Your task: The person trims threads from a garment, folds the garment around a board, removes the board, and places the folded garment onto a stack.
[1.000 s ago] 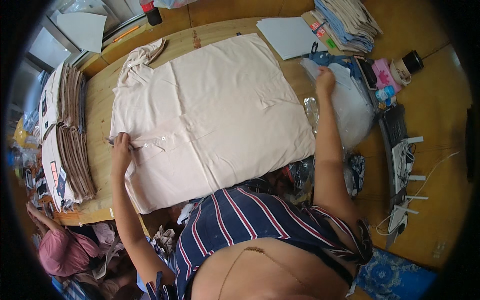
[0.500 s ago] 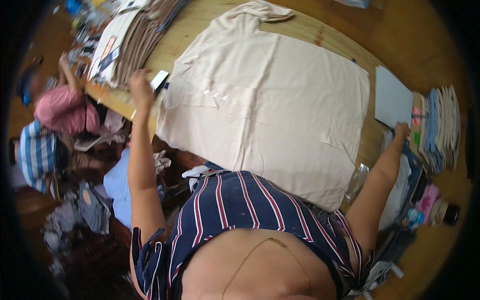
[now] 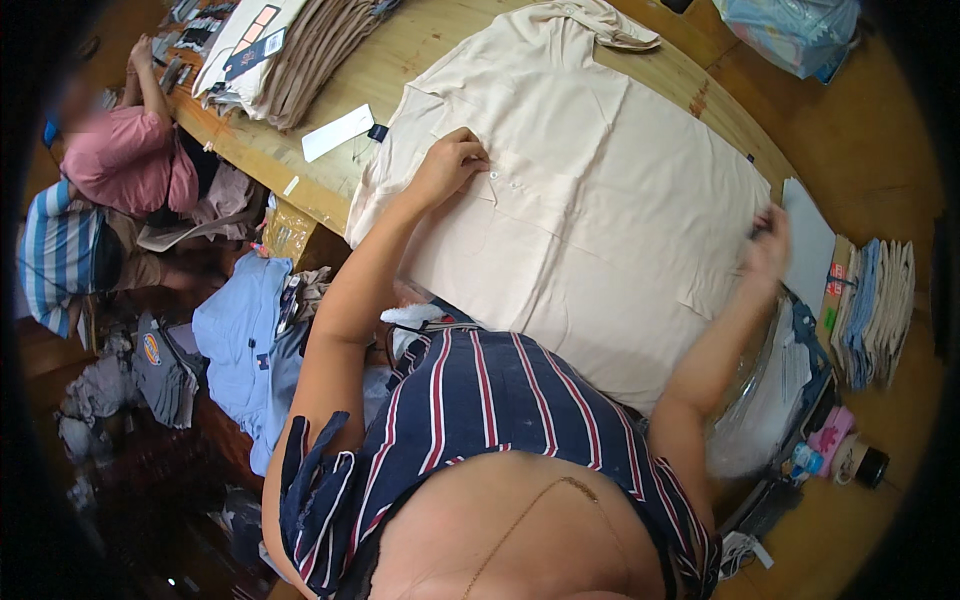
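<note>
A cream shirt [image 3: 620,220] lies spread on the wooden table in front of me, its short sleeve [image 3: 625,25] at the far edge. Several white buttons [image 3: 495,175] show on its left part. Beside them my left hand [image 3: 448,170] rests on the cloth, fingers bent and pressed together in a pinch at the fabric. Over the shirt's right edge is my right hand [image 3: 768,245], its fingers smeared by motion; whether they hold anything is unclear. A white tag [image 3: 337,133] and a small navy label [image 3: 377,132] lie by the shirt's left edge.
A stack of folded brown and white garments [image 3: 300,60] stands at the far left. To the right are a pale flat sheet [image 3: 808,235] and more folded clothes [image 3: 880,310]. A plastic bag [image 3: 795,30] lies at the far right. A person in pink [image 3: 130,160] sits at left.
My left hand has moved right, from beside the table's left stack onto the shirt near the buttons. My right hand has moved left, from the pale sheet to the shirt's edge. The view has shifted.
</note>
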Demonstrator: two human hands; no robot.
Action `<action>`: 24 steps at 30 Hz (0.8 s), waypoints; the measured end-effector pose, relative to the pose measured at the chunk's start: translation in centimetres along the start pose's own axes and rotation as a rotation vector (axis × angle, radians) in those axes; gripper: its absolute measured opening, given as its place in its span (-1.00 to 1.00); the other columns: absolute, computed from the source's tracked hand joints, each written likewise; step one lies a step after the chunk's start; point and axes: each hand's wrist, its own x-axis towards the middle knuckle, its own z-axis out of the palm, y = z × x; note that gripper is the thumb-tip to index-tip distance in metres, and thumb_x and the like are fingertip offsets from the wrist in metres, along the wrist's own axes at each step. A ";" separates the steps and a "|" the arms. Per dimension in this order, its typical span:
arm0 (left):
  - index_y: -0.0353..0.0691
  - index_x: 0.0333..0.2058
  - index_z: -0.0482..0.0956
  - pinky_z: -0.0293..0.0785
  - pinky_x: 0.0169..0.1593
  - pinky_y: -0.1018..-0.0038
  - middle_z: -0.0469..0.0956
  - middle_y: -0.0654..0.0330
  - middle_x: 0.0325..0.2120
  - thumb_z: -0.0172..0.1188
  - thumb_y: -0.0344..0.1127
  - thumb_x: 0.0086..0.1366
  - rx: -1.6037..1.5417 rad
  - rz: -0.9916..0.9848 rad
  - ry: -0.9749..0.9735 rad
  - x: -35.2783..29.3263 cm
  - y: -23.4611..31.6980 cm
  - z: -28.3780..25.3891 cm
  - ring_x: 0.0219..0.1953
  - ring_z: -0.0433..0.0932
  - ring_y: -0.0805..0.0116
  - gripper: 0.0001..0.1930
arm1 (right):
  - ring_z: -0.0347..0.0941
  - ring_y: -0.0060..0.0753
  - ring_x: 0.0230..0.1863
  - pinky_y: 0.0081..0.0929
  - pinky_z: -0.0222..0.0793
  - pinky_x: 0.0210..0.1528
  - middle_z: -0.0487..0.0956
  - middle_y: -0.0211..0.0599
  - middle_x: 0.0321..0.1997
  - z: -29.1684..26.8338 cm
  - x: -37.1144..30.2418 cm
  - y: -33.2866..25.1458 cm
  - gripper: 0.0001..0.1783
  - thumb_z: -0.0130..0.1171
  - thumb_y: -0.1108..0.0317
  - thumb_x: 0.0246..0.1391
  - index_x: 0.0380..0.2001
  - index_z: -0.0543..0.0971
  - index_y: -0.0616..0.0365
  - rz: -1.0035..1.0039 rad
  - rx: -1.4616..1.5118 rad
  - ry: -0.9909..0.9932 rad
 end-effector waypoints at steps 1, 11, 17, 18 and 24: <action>-0.31 -0.49 0.52 0.36 -0.35 0.50 0.45 0.15 -0.49 0.18 -0.46 -0.06 -0.031 -0.027 0.004 0.0 -0.1 0.0 -0.46 0.44 0.31 -0.90 | 0.24 -0.62 -0.47 -0.74 0.17 -0.39 0.36 -0.48 -0.50 4.3 -3.0 2.5 -0.86 -0.01 0.39 -0.03 -0.40 0.46 0.21 -0.157 -0.435 -0.189; -0.35 -0.52 0.47 0.31 -0.43 0.55 0.47 0.17 -0.62 0.15 -0.43 0.01 -0.359 -0.171 -0.053 0.8 -1.6 -1.1 -0.56 0.40 0.46 -0.90 | 0.49 -0.41 -0.42 -0.58 0.36 -0.37 0.55 -0.22 -0.45 21.9 -17.4 13.5 -0.70 0.22 0.42 -0.32 -0.37 0.51 0.21 -0.132 -0.912 -0.802; -0.35 -0.53 0.45 0.31 -0.43 0.53 0.45 0.13 -0.61 0.14 -0.42 0.00 -0.357 -0.076 -0.045 1.1 -2.1 -1.1 -0.55 0.39 0.42 -0.89 | 0.49 -0.29 -0.41 -0.49 0.36 -0.34 0.56 -0.21 -0.47 23.7 -18.2 13.1 -0.70 0.23 0.37 -0.33 -0.39 0.53 0.15 -0.188 -1.122 -0.710; -0.36 -0.53 0.45 0.31 -0.43 0.52 0.45 0.13 -0.61 0.14 -0.42 0.00 -0.371 -0.087 -0.043 1.1 -2.0 -1.0 -0.55 0.39 0.41 -0.89 | 0.49 -0.28 -0.42 -0.49 0.35 -0.34 0.56 -0.21 -0.47 24.0 -18.3 12.8 -0.71 0.22 0.37 -0.33 -0.40 0.53 0.15 -0.171 -1.126 -0.701; -0.36 -0.53 0.45 0.31 -0.42 0.48 0.44 0.09 -0.58 0.15 -0.40 -0.01 -0.305 -0.036 -0.020 1.1 -2.0 -1.1 -0.52 0.41 0.32 -0.87 | 0.48 -0.25 -0.43 -0.47 0.35 -0.36 0.55 -0.20 -0.47 25.2 -18.4 12.1 -0.74 0.20 0.36 -0.32 -0.41 0.53 0.11 -0.038 -1.193 -0.710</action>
